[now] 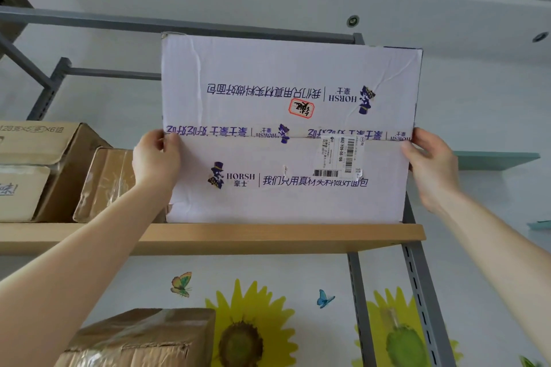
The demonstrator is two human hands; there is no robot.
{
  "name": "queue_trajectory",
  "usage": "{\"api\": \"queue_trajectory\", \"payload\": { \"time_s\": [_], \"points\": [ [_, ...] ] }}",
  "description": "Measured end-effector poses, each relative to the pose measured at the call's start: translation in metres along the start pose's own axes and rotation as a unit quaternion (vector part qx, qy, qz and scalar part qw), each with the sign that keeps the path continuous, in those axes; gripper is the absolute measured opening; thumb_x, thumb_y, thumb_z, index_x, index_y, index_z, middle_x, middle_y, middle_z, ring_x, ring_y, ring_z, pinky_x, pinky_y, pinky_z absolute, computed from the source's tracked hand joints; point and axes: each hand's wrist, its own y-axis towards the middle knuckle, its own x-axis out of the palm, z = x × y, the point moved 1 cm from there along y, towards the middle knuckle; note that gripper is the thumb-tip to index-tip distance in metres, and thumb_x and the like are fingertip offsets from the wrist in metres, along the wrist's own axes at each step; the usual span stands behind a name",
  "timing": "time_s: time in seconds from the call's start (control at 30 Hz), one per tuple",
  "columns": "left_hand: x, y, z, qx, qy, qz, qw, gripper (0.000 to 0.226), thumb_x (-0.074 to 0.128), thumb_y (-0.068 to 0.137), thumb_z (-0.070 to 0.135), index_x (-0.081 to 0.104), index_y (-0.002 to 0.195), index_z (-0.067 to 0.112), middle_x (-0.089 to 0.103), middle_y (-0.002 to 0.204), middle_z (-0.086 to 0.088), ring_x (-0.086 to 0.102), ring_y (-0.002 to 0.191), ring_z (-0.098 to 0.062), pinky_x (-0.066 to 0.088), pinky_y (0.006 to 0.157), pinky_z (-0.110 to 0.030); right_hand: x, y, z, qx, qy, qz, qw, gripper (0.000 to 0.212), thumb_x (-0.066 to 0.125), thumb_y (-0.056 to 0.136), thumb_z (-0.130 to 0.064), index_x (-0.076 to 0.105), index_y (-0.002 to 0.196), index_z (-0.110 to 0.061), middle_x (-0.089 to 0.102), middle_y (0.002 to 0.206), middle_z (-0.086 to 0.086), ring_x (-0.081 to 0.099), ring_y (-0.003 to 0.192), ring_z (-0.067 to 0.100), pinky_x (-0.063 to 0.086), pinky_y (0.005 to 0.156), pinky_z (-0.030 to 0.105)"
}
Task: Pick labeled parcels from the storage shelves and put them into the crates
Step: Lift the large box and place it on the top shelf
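A large white cardboard parcel (286,74) with purple HORSH print and a barcode label (343,156) stands on the top wooden shelf (268,237). My left hand (156,159) grips its left edge, thumb on the front face. My right hand (432,164) holds its right edge, fingers curled round the side. Both arms reach up from below. No crate is in view.
Brown cardboard boxes (44,158) and a taped brown parcel (104,182) sit on the same shelf to the left. Another taped brown parcel (143,340) lies on the shelf below. Grey metal shelf uprights (423,292) stand at the right. A wall with sunflower stickers is behind.
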Motion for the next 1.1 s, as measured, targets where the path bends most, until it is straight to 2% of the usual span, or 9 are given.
{"api": "queue_trajectory", "payload": {
  "time_s": [0.13,0.33,0.5,0.6,0.73,0.87,0.93,1.03,1.1],
  "points": [
    [0.001,-0.004,-0.016,-0.009,0.021,-0.022,0.999,0.037,0.038,0.097,0.030,0.051,0.128,0.014,0.057,0.091,-0.009,0.049,0.077,-0.024,0.038,0.068,-0.030,0.007,-0.008,0.010,0.008,-0.048,-0.015,0.999,0.036,0.051,0.094,-0.020,0.051,0.129,-0.015,0.060,0.107,0.005,0.057,0.096,0.015,0.047,0.085,0.029],
    [-0.004,-0.007,-0.019,-0.043,0.015,-0.111,0.993,0.055,0.052,0.089,0.034,0.032,0.140,0.033,0.049,0.135,0.002,0.053,0.116,-0.027,0.045,0.098,-0.045,-0.004,-0.030,0.031,0.160,-0.089,-0.115,0.976,0.027,0.057,0.088,-0.042,0.057,0.095,-0.016,0.062,0.104,0.006,0.058,0.095,0.023,0.047,0.086,0.037],
    [-0.004,-0.012,-0.021,-0.087,0.036,-0.092,0.991,0.043,0.061,0.083,0.031,0.052,0.114,0.002,0.060,0.105,-0.011,0.056,0.084,-0.026,0.044,0.061,-0.031,-0.007,-0.033,0.032,0.164,-0.078,-0.123,0.976,0.028,0.057,0.088,-0.040,0.058,0.099,-0.014,0.062,0.105,0.006,0.058,0.095,0.022,0.043,0.080,0.032],
    [-0.004,-0.019,-0.021,-0.069,0.021,-0.103,0.992,0.023,0.059,0.086,0.021,0.053,0.101,0.005,0.055,0.084,-0.005,0.048,0.064,-0.021,0.041,0.057,-0.029,-0.009,-0.033,0.033,0.147,-0.093,-0.092,0.980,0.029,0.059,0.086,-0.043,0.060,0.087,-0.014,0.064,0.102,0.009,0.060,0.100,0.028,0.048,0.088,0.041],
    [-0.006,-0.023,-0.018,-0.074,-0.028,-0.128,0.989,0.034,0.056,0.089,0.029,0.049,0.121,0.020,0.054,0.111,0.001,0.053,0.097,-0.023,0.045,0.083,-0.038,-0.011,-0.032,0.030,0.145,-0.095,-0.070,0.982,0.038,0.060,0.084,-0.045,0.061,0.096,-0.009,0.065,0.111,0.018,0.061,0.105,0.033,0.046,0.097,0.051],
    [-0.007,-0.022,-0.014,-0.070,-0.020,-0.137,0.988,0.044,0.053,0.090,0.037,0.045,0.130,0.022,0.053,0.116,0.004,0.051,0.103,-0.022,0.043,0.087,-0.036,-0.016,-0.029,0.022,0.143,-0.098,-0.069,0.983,0.044,0.061,0.082,-0.049,0.062,0.095,-0.007,0.065,0.108,0.019,0.061,0.093,0.029,0.049,0.087,0.044],
    [-0.009,-0.019,-0.010,-0.065,-0.004,-0.105,0.992,0.041,0.056,0.088,0.040,0.053,0.120,0.014,0.055,0.105,0.001,0.052,0.096,-0.022,0.045,0.081,-0.034,-0.022,-0.026,0.015,0.141,-0.086,-0.071,0.984,0.043,0.060,0.085,-0.044,0.062,0.101,-0.005,0.063,0.102,0.016,0.055,0.088,0.024,0.045,0.083,0.036],
    [-0.012,-0.016,-0.002,-0.111,-0.024,-0.054,0.992,0.041,0.064,0.081,0.047,0.048,0.065,0.012,0.049,0.070,0.000,0.047,0.066,-0.020,0.039,0.060,-0.028,-0.029,-0.023,0.007,0.145,-0.010,-0.098,0.984,0.014,0.060,0.088,-0.030,0.061,0.099,-0.022,0.063,0.107,-0.001,0.054,0.098,0.016,0.038,0.103,0.039],
    [-0.010,-0.016,-0.001,-0.147,-0.084,-0.057,0.984,0.038,0.064,0.081,0.044,0.046,0.066,0.015,0.048,0.070,0.002,0.046,0.062,-0.014,0.040,0.061,-0.027,-0.028,-0.022,0.004,0.125,0.020,-0.129,0.983,0.019,0.059,0.088,-0.025,0.058,0.106,-0.030,0.061,0.112,-0.009,0.052,0.107,0.012,0.031,0.103,0.039]
  ]
}}
